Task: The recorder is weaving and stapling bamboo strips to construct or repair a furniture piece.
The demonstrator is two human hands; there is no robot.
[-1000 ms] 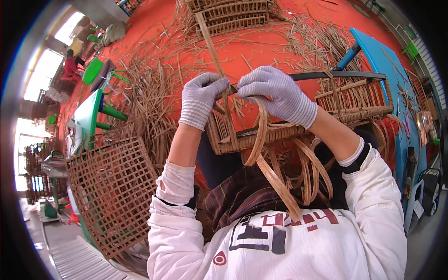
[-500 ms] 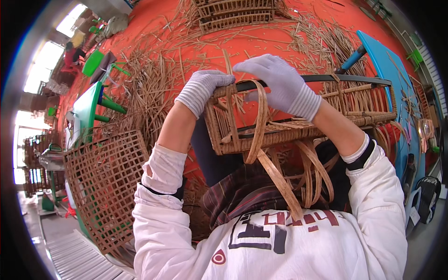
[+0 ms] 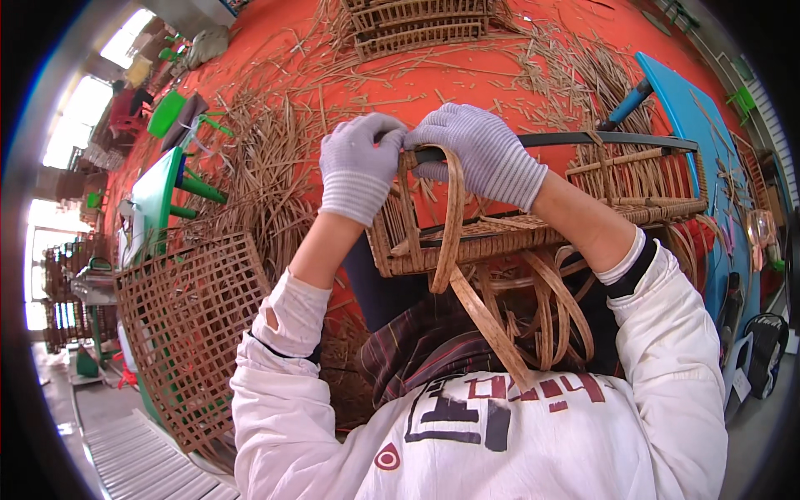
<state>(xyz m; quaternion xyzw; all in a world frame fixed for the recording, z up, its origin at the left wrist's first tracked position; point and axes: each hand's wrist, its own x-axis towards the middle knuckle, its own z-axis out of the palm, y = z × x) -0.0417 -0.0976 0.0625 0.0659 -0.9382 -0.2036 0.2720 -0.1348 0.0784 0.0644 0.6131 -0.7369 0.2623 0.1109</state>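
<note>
Both arms are raised in front of the chest, elbows bent, white sleeves pushed back from the wrists. The gloved left hand and gloved right hand meet side by side, fingers curled closed, knuckles up.

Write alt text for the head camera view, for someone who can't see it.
Two gloved hands, left hand and right hand, grip a flat cane strip looped over the dark metal rim of a half-woven wicker basket held on the person's lap. A woven lattice panel stands to the left, with loose cane strands strewn over the orange floor.
</note>
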